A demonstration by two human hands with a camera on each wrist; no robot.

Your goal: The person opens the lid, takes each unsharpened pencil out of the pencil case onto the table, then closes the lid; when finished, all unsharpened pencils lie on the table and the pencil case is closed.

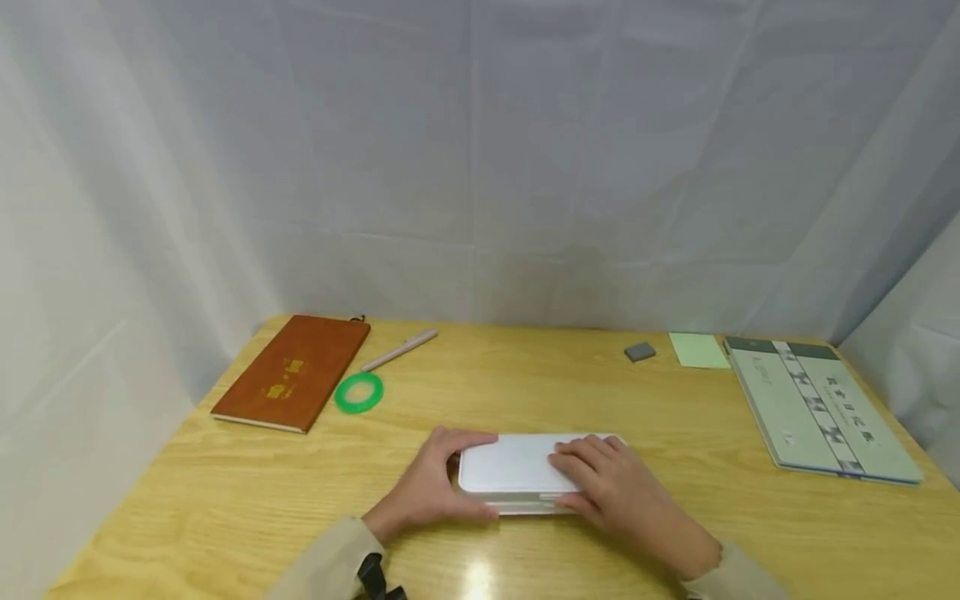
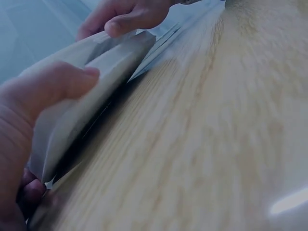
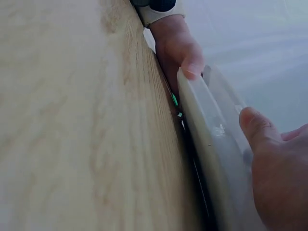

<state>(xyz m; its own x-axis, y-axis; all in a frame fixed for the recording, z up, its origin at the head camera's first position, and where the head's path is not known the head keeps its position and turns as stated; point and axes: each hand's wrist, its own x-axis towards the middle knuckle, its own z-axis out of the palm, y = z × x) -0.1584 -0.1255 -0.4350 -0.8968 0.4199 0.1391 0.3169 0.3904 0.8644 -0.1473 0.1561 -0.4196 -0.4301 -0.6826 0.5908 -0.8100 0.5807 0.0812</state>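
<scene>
A white, long pencil case (image 1: 513, 463) with rounded corners lies on the table in front of the person. My left hand (image 1: 429, 482) grips its left end, thumb along the near side and fingers round the far side. Over the right end is my right hand (image 1: 624, 493), its fingers on the lid and its thumb at the near edge, pinching the lid. In the left wrist view a wedge-shaped gap shows between the lid and the lower part (image 2: 91, 103). The right fingers hide the lid's right end.
At the left lie a brown notebook (image 1: 292, 373), a green tape roll (image 1: 345, 403) and a pale pink pen (image 1: 399, 349). Towards the back right are a grey eraser (image 1: 640, 352), a light green paper note (image 1: 697, 351) and a pale green book (image 1: 780, 408). White curtains surround the wooden table (image 1: 247, 500).
</scene>
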